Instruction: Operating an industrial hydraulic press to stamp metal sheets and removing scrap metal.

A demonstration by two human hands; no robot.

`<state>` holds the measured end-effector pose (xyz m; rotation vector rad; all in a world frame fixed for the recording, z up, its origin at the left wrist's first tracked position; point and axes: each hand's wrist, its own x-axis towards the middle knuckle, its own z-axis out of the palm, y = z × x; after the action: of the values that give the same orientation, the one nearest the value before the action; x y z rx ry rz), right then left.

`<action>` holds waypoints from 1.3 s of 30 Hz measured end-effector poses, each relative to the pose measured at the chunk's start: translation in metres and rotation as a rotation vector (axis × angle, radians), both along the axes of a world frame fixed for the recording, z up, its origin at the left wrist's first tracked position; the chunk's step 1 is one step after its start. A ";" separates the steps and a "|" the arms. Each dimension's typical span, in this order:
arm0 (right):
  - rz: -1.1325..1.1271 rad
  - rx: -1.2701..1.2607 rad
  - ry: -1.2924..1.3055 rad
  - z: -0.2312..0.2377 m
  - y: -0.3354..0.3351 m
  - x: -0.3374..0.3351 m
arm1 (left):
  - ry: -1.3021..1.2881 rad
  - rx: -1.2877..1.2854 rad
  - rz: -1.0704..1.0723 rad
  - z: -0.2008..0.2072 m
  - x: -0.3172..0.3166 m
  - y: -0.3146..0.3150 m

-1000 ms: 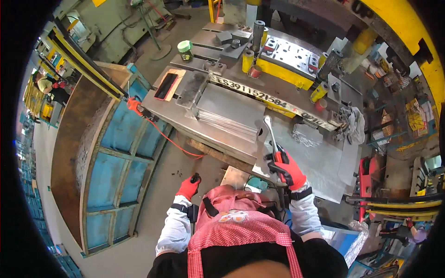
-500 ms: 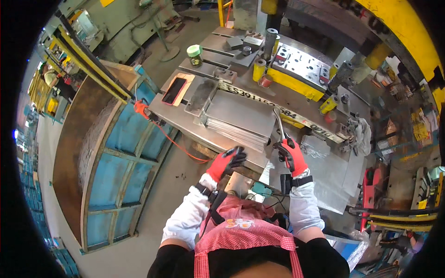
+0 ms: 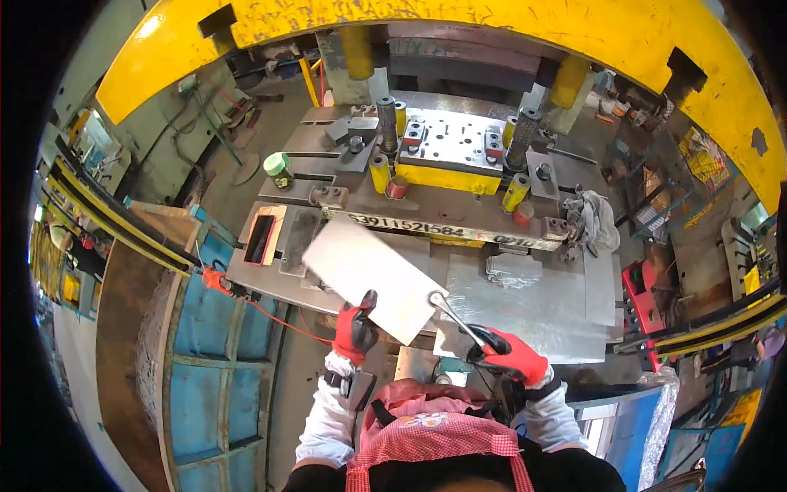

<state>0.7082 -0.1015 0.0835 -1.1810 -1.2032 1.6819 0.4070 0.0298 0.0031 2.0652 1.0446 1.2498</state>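
A flat, bright rectangular metal sheet [image 3: 373, 275] is raised at a tilt in front of me, blurred at its far end. My left hand [image 3: 355, 332], in a red and black glove, grips its near edge with the thumb on top. In my right hand [image 3: 512, 358], gloved alike, is a rod-shaped pick-up tool [image 3: 461, 318]. Its round end touches the sheet's right corner. The raised sheet covers most of the stack lying behind it on the press table. Right of it lies a larger flat metal plate [image 3: 525, 316] with small thin pieces [image 3: 514, 269] on top.
A die block [image 3: 449, 176] with guide posts stands on the press bed, behind a lettered bar [image 3: 459, 228]. At the left are a phone [image 3: 260, 238], a green-lidded jar [image 3: 277, 168] and a large blue bin [image 3: 197, 336]. Grey rags [image 3: 592, 221] lie at the right.
My left hand, formerly open and empty, has taken hold of a sheet lifted from the stack. The tool's end has come down to its corner. My view has swung right.
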 end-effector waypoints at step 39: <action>-0.542 -0.003 0.219 0.014 0.062 0.013 | -1.289 -1.082 -0.410 0.061 0.173 0.119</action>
<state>0.7216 -0.0397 0.0978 -1.1590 -0.6671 1.3541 0.5800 0.1492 0.0638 0.3832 0.3981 1.0627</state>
